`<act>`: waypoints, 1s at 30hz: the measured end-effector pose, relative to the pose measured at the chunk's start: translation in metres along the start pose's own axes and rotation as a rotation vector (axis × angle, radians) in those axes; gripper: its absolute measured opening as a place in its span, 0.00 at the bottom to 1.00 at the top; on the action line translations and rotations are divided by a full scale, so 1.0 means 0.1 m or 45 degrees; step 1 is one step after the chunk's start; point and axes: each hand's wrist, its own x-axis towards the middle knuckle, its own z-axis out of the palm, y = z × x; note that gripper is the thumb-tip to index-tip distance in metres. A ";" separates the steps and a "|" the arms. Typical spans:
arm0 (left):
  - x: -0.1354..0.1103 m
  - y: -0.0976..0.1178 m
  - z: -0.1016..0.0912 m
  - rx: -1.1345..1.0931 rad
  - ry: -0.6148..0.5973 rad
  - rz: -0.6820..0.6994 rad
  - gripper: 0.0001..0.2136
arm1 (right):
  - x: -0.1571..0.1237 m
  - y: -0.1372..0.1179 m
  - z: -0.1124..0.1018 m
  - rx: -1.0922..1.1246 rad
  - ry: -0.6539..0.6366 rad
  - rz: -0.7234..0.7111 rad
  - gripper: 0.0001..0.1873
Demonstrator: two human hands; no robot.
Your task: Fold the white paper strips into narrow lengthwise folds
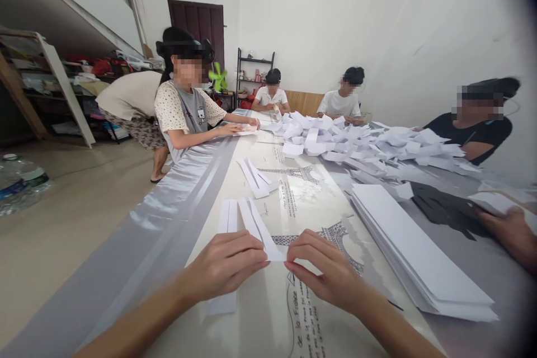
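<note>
Landmark: white paper stack lying on the counter. Paper strip is left of the stack, its near end between both hands, a dark lengthwise gap running down it. Left hand: fingers bent, thumb and fingertips pinching the strip's near end at its left side. Right hand: thumb and fingertips pinching the same end at its right corner; this hand lies between strip and stack. Second strip, flat, farther left of the stack, partly under the left hand. Folded papers left of and beyond the stack. Big heap of white paper pieces just beyond the stack. Black flat item right of the stack's far end; past it, a co-worker's hand at some paper. Person in a patterned-sleeve top beyond the stack to the left, both hands on papers. Two people in white shirts far beyond the stack; dark-shirted person beyond it to the right.
</note>
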 end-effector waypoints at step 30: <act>-0.12 -0.30 -0.12 0.372 -0.361 -0.342 0.10 | -0.08 0.20 -0.08 -0.156 0.005 0.177 0.07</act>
